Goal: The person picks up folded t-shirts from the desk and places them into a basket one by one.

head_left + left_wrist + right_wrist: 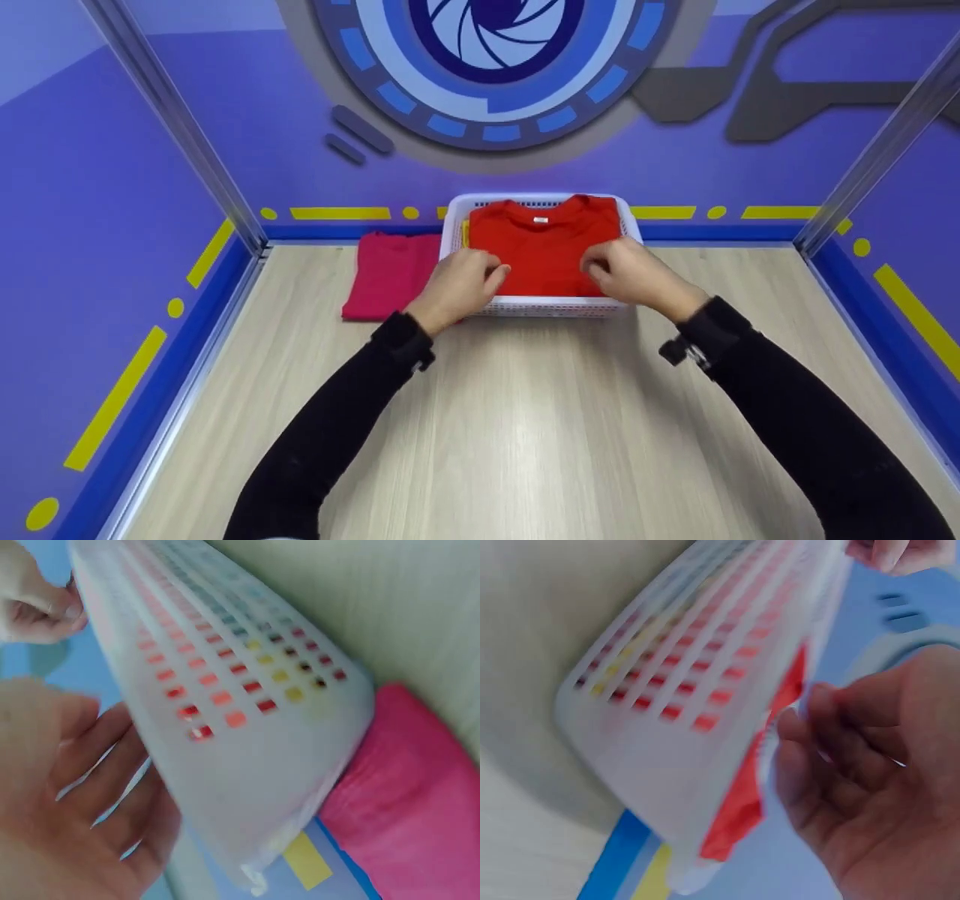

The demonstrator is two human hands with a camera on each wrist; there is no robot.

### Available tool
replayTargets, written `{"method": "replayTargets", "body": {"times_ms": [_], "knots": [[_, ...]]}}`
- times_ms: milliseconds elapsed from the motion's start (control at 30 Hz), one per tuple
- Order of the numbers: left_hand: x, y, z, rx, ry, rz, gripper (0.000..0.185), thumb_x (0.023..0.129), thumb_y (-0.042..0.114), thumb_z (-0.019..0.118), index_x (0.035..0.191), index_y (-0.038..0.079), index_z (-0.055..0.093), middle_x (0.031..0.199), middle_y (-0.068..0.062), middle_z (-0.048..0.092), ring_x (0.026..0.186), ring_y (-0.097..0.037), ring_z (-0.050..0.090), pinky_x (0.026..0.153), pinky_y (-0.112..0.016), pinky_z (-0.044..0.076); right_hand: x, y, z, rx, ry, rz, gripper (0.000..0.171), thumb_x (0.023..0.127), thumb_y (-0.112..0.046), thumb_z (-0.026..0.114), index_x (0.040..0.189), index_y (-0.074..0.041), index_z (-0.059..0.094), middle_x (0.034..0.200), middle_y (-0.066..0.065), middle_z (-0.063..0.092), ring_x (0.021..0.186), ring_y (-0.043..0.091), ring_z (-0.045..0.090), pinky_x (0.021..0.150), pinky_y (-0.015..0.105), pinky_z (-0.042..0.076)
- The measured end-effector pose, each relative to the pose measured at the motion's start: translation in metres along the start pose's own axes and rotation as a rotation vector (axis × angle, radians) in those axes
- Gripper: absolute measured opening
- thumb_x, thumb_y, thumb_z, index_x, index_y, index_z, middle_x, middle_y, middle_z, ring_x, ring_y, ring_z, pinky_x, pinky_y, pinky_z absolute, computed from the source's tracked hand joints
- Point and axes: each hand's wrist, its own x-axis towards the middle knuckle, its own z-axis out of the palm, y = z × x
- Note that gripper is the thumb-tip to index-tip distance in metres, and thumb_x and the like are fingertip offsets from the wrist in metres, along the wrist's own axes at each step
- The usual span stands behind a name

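Note:
A red T-shirt (pixel 540 255) with a small white neck label lies folded on top in a white perforated basket (pixel 551 304). My left hand (pixel 465 277) is over the basket's left front, with its fingers relaxed and slightly spread beside the rim in the left wrist view. On the other side, my right hand (pixel 619 270) hovers at the basket's right front. Its fingers (pixel 795 757) are loosely bent near the red cloth and rim, with nothing between them. Yellow and dark cloth shows through the basket's holes, mostly hidden under the red shirt.
A folded pink-red garment (pixel 390 274) lies on the wood-grain table (pixel 525 420) against the basket's left side. Blue printed panels (pixel 225 97) enclose the table at the back and both sides, with metal posts in the corners.

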Motion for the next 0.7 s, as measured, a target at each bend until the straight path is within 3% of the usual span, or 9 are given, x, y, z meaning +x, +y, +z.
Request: {"method": "replayTargets", "body": {"times_ms": [133,233,333,433,533,600,700], "knots": [[-0.036,-0.005,0.001,0.009,0.192,0.054,0.040,0.112,0.032,0.061,0.076,0.015,0.065,0.071,0.002,0.053,0.067,-0.014,0.053,0.065,-0.030,0.045,-0.037,-0.016,0.000,0.059,0.093,-0.042,0.019,0.105,-0.006,0.065,0.102,-0.006,0.083,0.088,0.006,0.076,0.072,0.016,0.060,0.073,0.032,0.056],[-0.062,-0.018,0.006,0.026,0.254,0.073,0.039,0.111,0.028,0.061,0.074,0.016,0.063,0.068,0.003,0.050,0.064,-0.012,0.050,0.063,-0.028,0.044,-0.064,-0.020,0.007,0.054,0.082,-0.065,0.016,0.103,-0.005,0.068,0.100,-0.008,0.083,0.084,0.001,0.074,0.071,0.011,0.058,0.068,0.027,0.053],[-0.080,-0.037,0.009,0.022,0.278,0.021,0.037,0.111,0.026,0.060,0.076,0.017,0.067,0.068,0.003,0.053,0.065,-0.013,0.053,0.064,-0.030,0.047,-0.085,-0.015,0.019,0.054,0.047,-0.066,0.016,0.102,-0.004,0.069,0.099,-0.011,0.083,0.083,-0.003,0.074,0.071,0.007,0.057,0.067,0.025,0.052],[-0.085,-0.059,0.010,0.011,0.263,-0.113,0.033,0.112,0.026,0.059,0.087,0.013,0.075,0.080,-0.003,0.069,0.078,-0.020,0.068,0.076,-0.038,0.058,-0.098,-0.004,0.034,0.090,0.017,-0.031,0.018,0.101,-0.001,0.068,0.101,-0.009,0.084,0.083,-0.004,0.074,0.070,0.005,0.057,0.067,0.024,0.052],[-0.078,-0.081,0.008,0.007,0.177,-0.270,0.028,0.111,0.028,0.061,0.114,0.007,0.080,0.110,-0.012,0.079,0.107,-0.031,0.075,0.098,-0.047,0.062,-0.104,0.009,0.048,0.134,-0.015,0.023,0.019,0.100,0.000,0.066,0.103,-0.005,0.084,0.083,-0.004,0.073,0.070,0.004,0.057,0.067,0.022,0.050],[-0.069,-0.098,0.009,0.007,0.116,-0.343,0.036,0.111,0.029,0.062,0.136,0.006,0.074,0.134,-0.015,0.076,0.130,-0.035,0.070,0.113,-0.052,0.057,-0.107,0.016,0.056,0.153,-0.035,0.057,0.019,0.101,0.000,0.065,0.104,-0.004,0.084,0.081,-0.003,0.071,0.070,0.005,0.057,0.067,0.022,0.049],[-0.055,-0.122,0.010,0.009,0.032,-0.404,0.048,0.112,0.032,0.061,0.153,0.006,0.064,0.155,-0.019,0.064,0.148,-0.040,0.057,0.127,-0.055,0.045,-0.112,0.022,0.065,0.161,-0.050,0.094,0.019,0.102,-0.003,0.066,0.103,-0.006,0.084,0.083,-0.004,0.072,0.073,0.007,0.059,0.069,0.023,0.050]]}}
